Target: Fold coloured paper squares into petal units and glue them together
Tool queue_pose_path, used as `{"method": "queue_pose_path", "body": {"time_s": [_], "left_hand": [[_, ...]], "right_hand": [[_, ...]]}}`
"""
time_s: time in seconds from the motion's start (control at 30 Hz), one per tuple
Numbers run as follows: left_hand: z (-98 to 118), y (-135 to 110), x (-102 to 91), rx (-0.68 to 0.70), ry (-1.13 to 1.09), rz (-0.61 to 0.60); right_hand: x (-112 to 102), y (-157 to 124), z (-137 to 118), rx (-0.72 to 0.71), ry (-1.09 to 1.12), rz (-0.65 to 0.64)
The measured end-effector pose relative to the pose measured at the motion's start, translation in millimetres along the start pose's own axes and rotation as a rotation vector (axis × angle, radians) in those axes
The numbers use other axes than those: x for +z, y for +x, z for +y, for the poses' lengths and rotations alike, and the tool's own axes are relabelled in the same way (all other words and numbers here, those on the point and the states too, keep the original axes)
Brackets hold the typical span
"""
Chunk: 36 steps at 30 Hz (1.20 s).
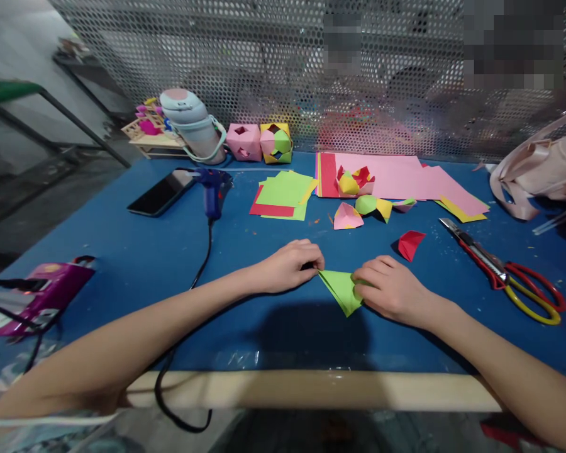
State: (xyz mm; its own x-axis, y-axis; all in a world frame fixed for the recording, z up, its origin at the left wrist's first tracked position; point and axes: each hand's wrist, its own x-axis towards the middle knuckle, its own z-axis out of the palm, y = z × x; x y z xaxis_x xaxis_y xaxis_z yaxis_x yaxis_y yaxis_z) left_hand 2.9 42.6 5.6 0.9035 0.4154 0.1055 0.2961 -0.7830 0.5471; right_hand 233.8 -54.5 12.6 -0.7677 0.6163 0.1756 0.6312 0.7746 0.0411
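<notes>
A green sheet of paper point(341, 288), folded into a triangle with its point toward me, lies on the blue table between my hands. My left hand point(298, 264) pinches its left corner between thumb and fingers. Over the right corner lies my right hand point(390, 287), fingers curled and pressed on the paper, hiding that end. A small folded red paper piece point(410, 245) rests just beyond my right hand. Farther back are a folded pink piece point(348, 216), a joined green and yellow piece point(374, 206) and a red, yellow and pink paper flower point(355, 181).
Scissors point(532, 290) and a utility knife point(476, 250) lie at right. Colored sheets point(285, 192) sit behind my left hand. A glue gun point(211, 192), its cord running under my left arm, a phone point(163, 192), a bottle point(193, 126) and a purple power strip point(42, 296) are at left.
</notes>
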Motion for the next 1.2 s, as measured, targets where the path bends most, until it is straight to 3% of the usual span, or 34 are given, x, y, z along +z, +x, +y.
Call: {"method": "queue_pose_path", "body": {"time_s": [0.2,1.0,1.2], "left_hand": [[-2,0,-0.3,-0.011,-0.018,0.002],[-5,0,-4.3,-0.011,-0.035,-0.044],[12,-4,-9.5,0.029,0.095,-0.007]], "right_hand": [[-6,2,-7,-0.049,-0.094,-0.098],[-8,3,-10,-0.068,-0.034,-0.114],[-16,2,-13,-0.042,0.007,-0.207]]}}
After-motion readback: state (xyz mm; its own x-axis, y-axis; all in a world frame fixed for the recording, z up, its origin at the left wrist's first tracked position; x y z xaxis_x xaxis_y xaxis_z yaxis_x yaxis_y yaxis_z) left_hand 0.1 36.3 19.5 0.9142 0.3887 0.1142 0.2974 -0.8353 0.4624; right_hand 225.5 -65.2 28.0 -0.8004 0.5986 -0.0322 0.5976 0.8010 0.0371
